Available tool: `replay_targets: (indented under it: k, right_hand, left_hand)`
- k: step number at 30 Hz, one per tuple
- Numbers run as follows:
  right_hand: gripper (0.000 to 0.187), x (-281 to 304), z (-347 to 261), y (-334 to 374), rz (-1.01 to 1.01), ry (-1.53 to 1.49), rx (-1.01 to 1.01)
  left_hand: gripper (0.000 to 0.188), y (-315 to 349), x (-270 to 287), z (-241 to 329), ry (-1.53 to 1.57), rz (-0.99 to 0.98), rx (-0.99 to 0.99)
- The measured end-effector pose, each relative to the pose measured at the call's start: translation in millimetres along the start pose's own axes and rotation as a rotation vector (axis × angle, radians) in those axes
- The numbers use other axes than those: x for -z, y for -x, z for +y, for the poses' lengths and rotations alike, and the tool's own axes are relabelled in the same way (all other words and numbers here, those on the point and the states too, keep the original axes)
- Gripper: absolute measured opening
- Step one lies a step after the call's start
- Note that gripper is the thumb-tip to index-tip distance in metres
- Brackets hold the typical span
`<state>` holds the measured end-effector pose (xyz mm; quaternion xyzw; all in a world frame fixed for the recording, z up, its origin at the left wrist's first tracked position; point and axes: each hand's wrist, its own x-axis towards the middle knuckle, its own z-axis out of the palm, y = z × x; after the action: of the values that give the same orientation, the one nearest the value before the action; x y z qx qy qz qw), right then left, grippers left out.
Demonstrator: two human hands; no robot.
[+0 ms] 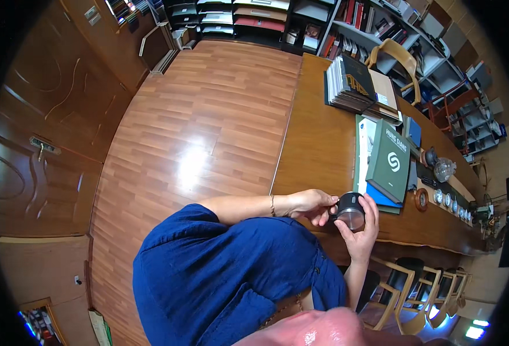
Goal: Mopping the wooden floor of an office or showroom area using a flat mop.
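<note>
Left grip (pixel 313 202) and right grip (pixel 365 235) clasp a cup (pixel 349 203) — green book (pixel 387 170) bears white lettering.

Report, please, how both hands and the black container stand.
Left hand against black container; right hand gripping it; green book just beyond, not between hands.

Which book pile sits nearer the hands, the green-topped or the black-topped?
The green-topped pile: it lies just beyond the left hand and right hand, while the black-topped pile sits farther up the table.

My blue sleeve (pixel 182 237), black-and-silver container (pixel 347 201) by the brown table (pixel 318 141)'s near edge, white-emblemed green book (pixel 385 167), gold-patterned black book (pixel 355 72) toward the far edge
</note>
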<state>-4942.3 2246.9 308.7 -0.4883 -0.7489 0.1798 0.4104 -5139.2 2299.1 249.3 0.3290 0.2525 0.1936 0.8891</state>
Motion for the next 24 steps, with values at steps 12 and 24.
replay_targets:
  k: [12, 24]
  right_hand:
    - [0.044, -17, 54, -22, 0.023, -0.206, -0.433]
    - [0.081, -32, 69, -26, -0.257, 0.105, -0.403]
  left_hand:
    - [0.026, -15, 55, 13, -1.041, 0.488, -0.278]
    - [0.077, -30, 33, 35, -1.328, 0.207, -0.492]
